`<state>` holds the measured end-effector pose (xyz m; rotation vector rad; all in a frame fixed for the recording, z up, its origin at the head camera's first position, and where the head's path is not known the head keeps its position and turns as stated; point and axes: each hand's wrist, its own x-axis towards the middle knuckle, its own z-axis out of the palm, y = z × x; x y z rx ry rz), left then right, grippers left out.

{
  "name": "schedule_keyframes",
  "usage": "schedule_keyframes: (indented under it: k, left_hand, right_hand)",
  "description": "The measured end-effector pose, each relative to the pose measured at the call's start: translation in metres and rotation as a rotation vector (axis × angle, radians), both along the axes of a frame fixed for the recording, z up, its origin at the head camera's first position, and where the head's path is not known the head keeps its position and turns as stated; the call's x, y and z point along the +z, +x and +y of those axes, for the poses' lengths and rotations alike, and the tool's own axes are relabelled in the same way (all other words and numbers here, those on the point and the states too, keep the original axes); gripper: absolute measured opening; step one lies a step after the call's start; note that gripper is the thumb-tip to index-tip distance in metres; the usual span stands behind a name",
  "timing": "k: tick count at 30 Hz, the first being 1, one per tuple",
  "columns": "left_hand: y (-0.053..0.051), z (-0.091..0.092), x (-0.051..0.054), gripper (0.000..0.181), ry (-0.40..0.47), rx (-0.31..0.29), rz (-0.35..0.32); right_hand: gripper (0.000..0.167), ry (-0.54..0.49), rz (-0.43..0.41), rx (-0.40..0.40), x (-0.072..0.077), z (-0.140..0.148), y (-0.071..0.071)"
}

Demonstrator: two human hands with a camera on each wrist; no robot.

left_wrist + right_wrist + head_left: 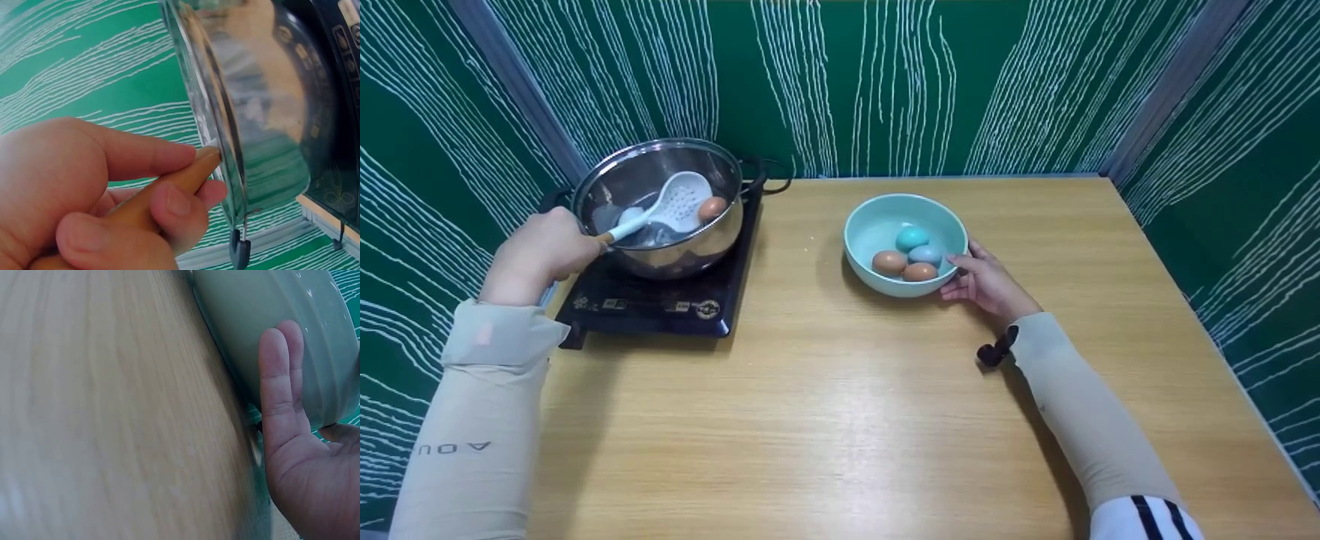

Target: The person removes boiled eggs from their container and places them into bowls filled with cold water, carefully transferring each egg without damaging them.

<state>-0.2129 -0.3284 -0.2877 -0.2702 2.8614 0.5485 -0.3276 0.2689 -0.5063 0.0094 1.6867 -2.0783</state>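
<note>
The wooden handle (138, 211) of a white slotted ladle (681, 201) is grasped by the fingers of the left hand (546, 246). The ladle's head is held inside a steel pot (697, 251), with a brown egg (712, 208) at its edge. The pot is supported by a black induction cooktop (649, 306). On the counter (810, 390), a turquoise bowl (874, 217) containing four eggs (925, 256) is gripped at its side by the right hand's (986, 281) thumb and fingers.

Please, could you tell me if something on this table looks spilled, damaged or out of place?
Only the pale specks on the table, between the pot and the bowl, look slightly odd: perhaps drops or crumbs, too small to tell. Nothing else stands out.
</note>
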Motion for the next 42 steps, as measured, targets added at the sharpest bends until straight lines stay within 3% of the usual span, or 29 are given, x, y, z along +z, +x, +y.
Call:
schedule_keyframes:
  k: [7, 15, 26, 31, 42]
  left_hand:
    - [-0.007, 0.0, 0.01, 0.035, 0.134, -0.077, -0.153]
    - [-0.011, -0.004, 0.015, 0.038, 0.224, -0.118, -0.267]
    - [-0.013, -0.016, 0.018, 0.038, 0.377, -0.041, -0.399]
    - [-0.013, -0.025, 0.015, 0.038, 0.453, -0.016, -0.406]
    - [-0.006, -0.044, 0.006, 0.039, 0.485, 0.006, -0.365]
  right_hand:
    - [0.082, -0.02, 0.019, 0.004, -0.002, -0.001, 0.0]
    - [0.079, 0.016, 0.011, 0.004, 0.0, -0.001, 0.001]
    - [0.081, 0.001, 0.004, 0.004, -0.001, -0.001, 0.0]
    - [0.082, -0.009, 0.009, -0.001, -0.001, -0.001, 0.0]
    - [0.083, 0.019, 0.006, -0.004, 0.0, -0.001, 0.0]
